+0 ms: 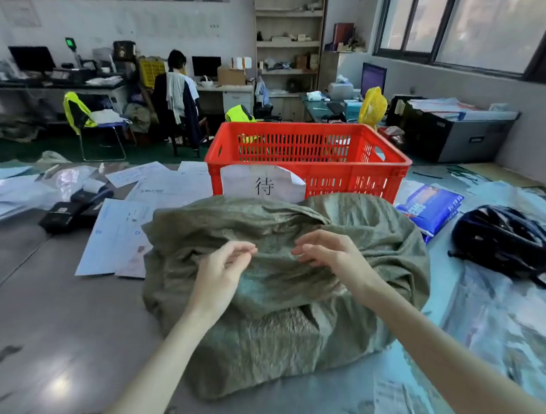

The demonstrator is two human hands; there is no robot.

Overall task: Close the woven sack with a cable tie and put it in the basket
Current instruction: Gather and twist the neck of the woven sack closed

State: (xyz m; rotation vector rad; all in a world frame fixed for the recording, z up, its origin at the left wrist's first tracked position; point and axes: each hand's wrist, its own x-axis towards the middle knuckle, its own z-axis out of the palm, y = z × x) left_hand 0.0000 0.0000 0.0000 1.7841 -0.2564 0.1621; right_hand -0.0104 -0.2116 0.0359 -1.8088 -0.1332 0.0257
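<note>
Woven sack (290,294): coarse olive weave, matt, creased. Basket (309,157): red moulded plastic, slotted walls, slight sheen, white paper label (264,183) on front. Tabletop (39,335): smooth grey, glossy glare patches. Scattered sheets (117,236): thin paper. Helmet (500,240): glossy dark shell.

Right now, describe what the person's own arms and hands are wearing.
Nothing shows on either. The left hand and right hand are bare: no gloves, rings, watch or bands. Both forearms are uncovered all the way to the bottom edge of the picture, so no sleeve is in view.
</note>
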